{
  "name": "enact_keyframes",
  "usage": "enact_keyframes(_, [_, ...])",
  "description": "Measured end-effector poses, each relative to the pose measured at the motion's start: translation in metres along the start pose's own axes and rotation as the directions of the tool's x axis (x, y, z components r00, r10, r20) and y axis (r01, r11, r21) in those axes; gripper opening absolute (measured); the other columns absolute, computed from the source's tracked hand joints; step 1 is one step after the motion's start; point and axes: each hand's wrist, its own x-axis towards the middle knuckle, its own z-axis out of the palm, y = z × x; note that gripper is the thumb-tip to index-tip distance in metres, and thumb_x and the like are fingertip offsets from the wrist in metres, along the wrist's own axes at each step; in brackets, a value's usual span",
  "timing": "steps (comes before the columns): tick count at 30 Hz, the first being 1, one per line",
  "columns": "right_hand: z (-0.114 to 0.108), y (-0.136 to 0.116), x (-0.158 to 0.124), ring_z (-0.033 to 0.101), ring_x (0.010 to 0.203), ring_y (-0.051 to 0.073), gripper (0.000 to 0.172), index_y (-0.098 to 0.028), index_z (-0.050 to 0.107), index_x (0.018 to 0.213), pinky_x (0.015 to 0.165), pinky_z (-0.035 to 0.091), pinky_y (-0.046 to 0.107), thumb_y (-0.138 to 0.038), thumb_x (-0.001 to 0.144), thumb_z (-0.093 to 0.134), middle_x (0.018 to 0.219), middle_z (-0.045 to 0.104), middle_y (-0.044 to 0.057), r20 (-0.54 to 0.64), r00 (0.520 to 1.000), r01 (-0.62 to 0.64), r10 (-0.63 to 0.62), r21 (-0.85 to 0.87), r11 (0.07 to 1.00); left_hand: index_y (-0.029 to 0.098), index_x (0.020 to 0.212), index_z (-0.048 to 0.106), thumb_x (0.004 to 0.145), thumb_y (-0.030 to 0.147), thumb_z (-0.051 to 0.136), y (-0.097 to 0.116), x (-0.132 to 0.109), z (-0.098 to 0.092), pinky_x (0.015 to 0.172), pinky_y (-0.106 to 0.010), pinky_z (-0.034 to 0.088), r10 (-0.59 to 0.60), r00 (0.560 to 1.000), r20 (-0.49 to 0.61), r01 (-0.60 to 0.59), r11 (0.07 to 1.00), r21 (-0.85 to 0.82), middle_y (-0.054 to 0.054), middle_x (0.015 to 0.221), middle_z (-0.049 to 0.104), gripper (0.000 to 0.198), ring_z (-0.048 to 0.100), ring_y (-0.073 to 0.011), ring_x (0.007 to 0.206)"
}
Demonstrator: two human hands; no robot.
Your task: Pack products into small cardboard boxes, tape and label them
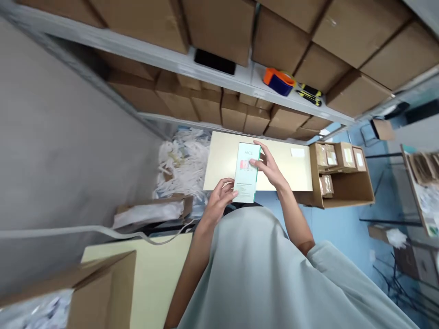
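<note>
A slim pale-green printed box (245, 179) is held upright between my two hands, above the near edge of the cream table. Small coloured pictures and blocks of fine text cover its face; a darker green strip runs down its right side. My left hand (220, 198) grips the lower left edge, with the thumb on the front. On the upper right edge my right hand (268, 167) is closed, its thumb lying across the pictures and the fingers partly hidden behind.
The cream table (222, 160) bears a small white label (297, 152). An open carton (346, 189) with several packets stands right; shredded paper (185, 160) is heaped left. Boxes fill the shelf (240, 75) ahead, with an orange-and-blue tape roll (279, 82) and yellow-black cutters (309, 95).
</note>
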Motion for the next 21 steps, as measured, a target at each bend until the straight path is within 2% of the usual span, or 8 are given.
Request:
enact_keyframes(3, [-0.018,0.009,-0.024,0.081,0.118,0.03,0.095,-0.039,0.053,0.174,0.096,0.073,0.044,-0.075,0.093,0.088,0.15,0.08,0.009,-0.11,0.994,-0.027,0.027,0.001,1.0,0.026,0.112,0.062,0.07,0.047,0.105,-0.009,0.009,0.015,0.075,-0.03,0.06,-0.027,0.997,0.074,0.025,0.999,0.026,-0.008,0.114,0.084,0.064,0.082,-0.0262,0.097])
enact_keyframes(5, [-0.028,0.013,-0.035,0.08,0.124,0.03,0.099,-0.038,0.052,0.176,0.104,0.072,0.046,-0.079,0.093,0.086,0.154,0.078,0.009,-0.172,0.985,-0.015,0.012,-0.015,1.0,0.025,0.112,0.062,0.068,0.047,0.105,-0.018,0.017,0.031,0.078,-0.031,0.062,-0.017,0.997,0.079,0.014,0.999,0.037,-0.008,0.112,0.083,0.066,0.081,-0.0249,0.095])
enact_keyframes(8, [-0.038,0.017,-0.045,0.077,0.132,0.031,0.106,-0.038,0.05,0.179,0.111,0.07,0.048,-0.081,0.09,0.088,0.165,0.072,0.01,-0.254,0.967,0.002,-0.016,-0.053,0.999,0.025,0.112,0.064,0.063,0.048,0.105,-0.03,0.025,0.057,0.082,-0.031,0.063,0.048,0.999,-0.025,-0.045,0.992,0.121,-0.008,0.116,0.081,0.068,0.08,-0.0232,0.098])
enact_keyframes(11, [-0.043,0.019,-0.047,0.075,0.137,0.032,0.111,-0.038,0.047,0.182,0.113,0.07,0.048,-0.072,0.088,0.095,0.172,0.066,0.011,-0.325,0.945,-0.008,-0.021,-0.088,0.996,0.025,0.114,0.068,0.067,0.047,0.102,-0.033,0.031,0.081,0.083,-0.032,0.065,0.183,0.972,-0.15,-0.128,0.939,0.318,-0.009,0.124,0.078,0.062,0.078,-0.024,0.107])
enact_keyframes(14, [-0.053,0.021,-0.039,0.076,0.134,0.031,0.108,-0.038,0.05,0.179,0.114,0.069,0.048,-0.067,0.087,0.098,0.171,0.068,0.011,-0.398,0.916,0.018,-0.048,-0.078,0.997,0.026,0.119,0.07,0.073,0.047,0.098,-0.029,0.038,0.096,0.086,-0.034,0.067,0.259,0.958,-0.126,-0.183,0.886,0.427,-0.01,0.133,0.076,0.058,0.077,-0.0263,0.117])
enact_keyframes(17, [-0.074,0.025,-0.021,0.08,0.124,0.029,0.101,-0.037,0.057,0.174,0.111,0.071,0.046,-0.068,0.087,0.096,0.157,0.077,0.011,-0.389,0.919,0.067,-0.059,0.008,0.998,0.026,0.117,0.068,0.073,0.052,0.1,-0.022,0.055,0.1,0.083,-0.033,0.068,0.196,0.977,-0.08,-0.16,0.932,0.327,-0.01,0.132,0.077,0.061,0.078,-0.0286,0.122])
enact_keyframes(21, [-0.112,0.032,0.007,0.082,0.111,0.026,0.097,-0.038,0.06,0.171,0.103,0.072,0.043,-0.073,0.086,0.092,0.143,0.083,0.008,-0.255,0.965,0.089,-0.056,0.118,0.989,0.023,0.112,0.07,0.069,0.061,0.105,-0.016,0.087,0.101,0.08,-0.032,0.067,-0.057,0.998,-0.012,0.058,0.985,0.163,-0.01,0.117,0.082,0.066,0.082,-0.0276,0.108])
